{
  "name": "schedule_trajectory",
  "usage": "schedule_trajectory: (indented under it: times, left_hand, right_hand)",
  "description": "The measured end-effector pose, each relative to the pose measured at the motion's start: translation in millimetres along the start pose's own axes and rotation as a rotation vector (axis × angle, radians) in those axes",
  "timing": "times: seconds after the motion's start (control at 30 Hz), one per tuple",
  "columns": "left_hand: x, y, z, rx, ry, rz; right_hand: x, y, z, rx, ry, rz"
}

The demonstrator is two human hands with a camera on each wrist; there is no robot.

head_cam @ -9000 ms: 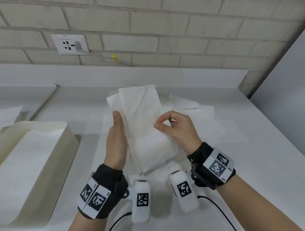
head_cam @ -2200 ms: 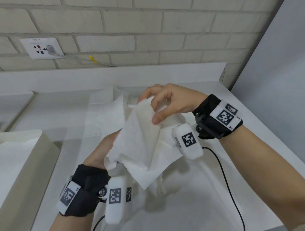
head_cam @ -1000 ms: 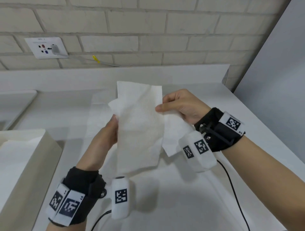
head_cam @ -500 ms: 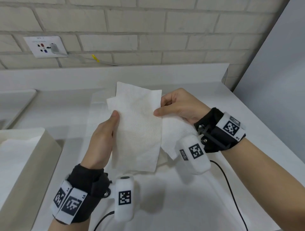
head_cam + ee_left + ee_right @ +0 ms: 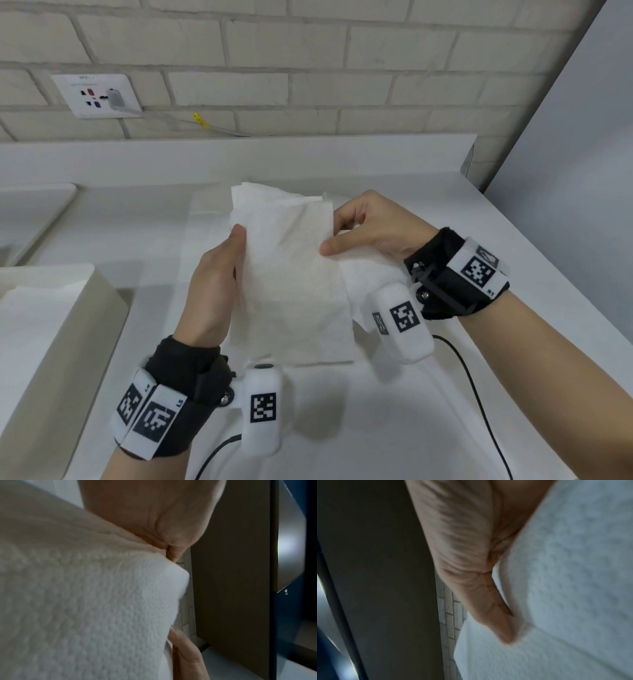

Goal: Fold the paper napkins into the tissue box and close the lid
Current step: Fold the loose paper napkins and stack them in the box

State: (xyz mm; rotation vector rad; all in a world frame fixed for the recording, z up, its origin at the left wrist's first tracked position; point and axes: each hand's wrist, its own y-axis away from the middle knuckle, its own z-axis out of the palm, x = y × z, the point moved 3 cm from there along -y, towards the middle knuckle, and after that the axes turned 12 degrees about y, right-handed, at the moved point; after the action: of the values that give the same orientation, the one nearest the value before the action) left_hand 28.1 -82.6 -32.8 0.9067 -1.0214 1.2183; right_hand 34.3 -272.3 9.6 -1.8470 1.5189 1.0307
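Two hands, left hand (image 5: 214, 284) and right hand (image 5: 371, 228), pinch one unprinted napkin (image 5: 291, 281).

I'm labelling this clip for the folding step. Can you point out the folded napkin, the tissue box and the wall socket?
folded napkin (image 5: 291, 284): head view, middle of its front face, between the hands.
tissue box (image 5: 68, 346): head view, its right outer wall.
wall socket (image 5: 97, 96): head view, centre of the white faceplate.

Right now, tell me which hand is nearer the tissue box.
Left. The left hand holds the napkin beside the tissue box; the right hand grips its far edge.
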Motion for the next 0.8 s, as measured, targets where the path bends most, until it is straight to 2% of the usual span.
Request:
schedule_trajectory:
  times: [0.13, 0.27, 0.47, 0.63, 0.73, 0.8]
  left_hand:
    - [2.5, 3.0, 4.2, -0.006, -0.096, 0.068]
    - [-1.1, 5.4, 4.8, -0.055, -0.08, 0.17]
    - [-12.4, -8.5, -16.7, 0.141, -0.04, 0.177]
    - [-19.7, -18.4, -46.8, 0.282, -0.035, 0.236]
    - [-17.9, -17.2, -45.2, 0.247, -0.133, 0.301]
    - [-18.2, -16.0, -36.1, 0.198, -0.205, 0.293]
  right_hand:
    - [1.5, -3.5, 4.6, 0.062, -0.073, 0.034]
    - [8.0, -8.5, 6.2, 0.136, -0.204, 0.064]
    - [5.8, -7.5, -0.7, 0.102, -0.179, -0.005]
    - [1.9, -3.3, -16.8, 0.217, -0.221, -0.068]
    - [-8.1, 0.8, -16.6, 0.266, -0.348, -0.166]
    - [-14.8, 1.5, -13.4, 0.266, -0.416, -0.207]
